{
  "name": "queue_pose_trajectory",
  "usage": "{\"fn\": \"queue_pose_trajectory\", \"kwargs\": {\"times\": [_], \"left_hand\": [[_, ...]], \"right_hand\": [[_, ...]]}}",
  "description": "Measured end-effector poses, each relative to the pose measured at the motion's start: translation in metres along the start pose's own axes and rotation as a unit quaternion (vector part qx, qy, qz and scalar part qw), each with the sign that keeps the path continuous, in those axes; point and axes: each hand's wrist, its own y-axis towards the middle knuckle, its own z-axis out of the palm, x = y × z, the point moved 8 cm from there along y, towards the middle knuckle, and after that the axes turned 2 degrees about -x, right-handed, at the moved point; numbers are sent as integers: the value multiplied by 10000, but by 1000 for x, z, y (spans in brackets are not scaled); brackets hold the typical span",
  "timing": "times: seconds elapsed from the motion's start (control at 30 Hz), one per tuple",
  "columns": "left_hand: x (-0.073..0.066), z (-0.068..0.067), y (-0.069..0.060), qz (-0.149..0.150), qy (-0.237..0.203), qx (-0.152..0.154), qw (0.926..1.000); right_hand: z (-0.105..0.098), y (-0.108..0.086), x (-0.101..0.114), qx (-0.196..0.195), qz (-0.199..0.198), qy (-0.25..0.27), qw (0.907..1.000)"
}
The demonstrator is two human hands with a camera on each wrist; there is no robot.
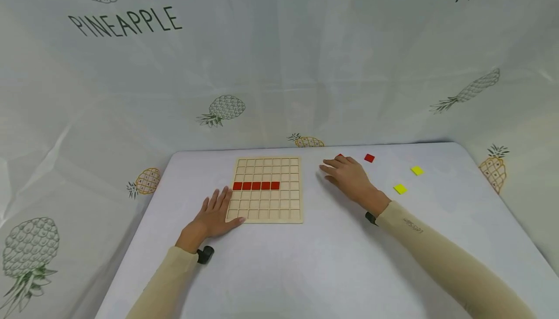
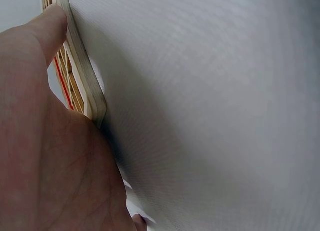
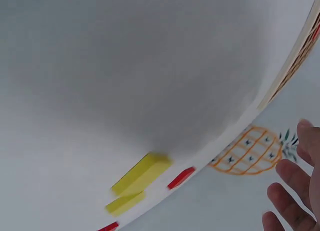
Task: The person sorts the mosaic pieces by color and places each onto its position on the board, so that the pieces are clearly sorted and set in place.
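A wooden grid board (image 1: pixel 264 216) lies on the table, with several red square tiles (image 1: pixel 256 186) filling part of one row from its left edge. My left hand (image 1: pixel 215 218) rests at the board's lower left corner, fingers straight along the left side and the thumb (image 2: pixel 50 31) on the front edge. To the right of the board, my right hand (image 1: pixel 347 178) hovers above the table with loosely bent fingers and nothing visible in them. Just beyond it is a red tile (image 1: pixel 339 155), partly hidden by the hand. Another red tile (image 1: pixel 369 158) lies to its right.
Two yellow tiles (image 1: pixel 417 170) (image 1: pixel 400 189) lie farther right on the white table (image 1: pixel 279 270). Behind the table hangs a pale cloth (image 1: pixel 279 76) printed with pineapples, which also falls along both sides.
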Motion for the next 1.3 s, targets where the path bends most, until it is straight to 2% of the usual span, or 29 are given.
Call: {"fn": "queue_pose_trajectory", "kwargs": {"times": [0.17, 0.37, 0.53, 0.77, 0.97, 1.13, 1.3], "left_hand": [[2, 3, 1, -15, 116, -8, 9999], [5, 5, 5, 37, 23, -86, 10000], [6, 5, 6, 77, 30, -118, 9999], [-1, -1, 0, 58, -103, -22, 9999], [-6, -8, -3, 45, -157, -11, 9999], [-1, -1, 0, 32, -105, -115, 9999], [4, 3, 3, 23, -85, -120, 9999]], "right_hand": [[-5, -12, -19, -121, -12, -127, 9998], [-10, -26, -43, -290, 69, -139, 9995], [-9, -36, -65, -10, 278, -256, 9993], [-5, -46, -92, 506, 644, -288, 9962], [-3, -50, -108, 559, 809, -322, 9946], [2, -53, -117, 606, 857, -295, 9940], [10, -52, -128, 878, 1067, -289, 9900]]}}
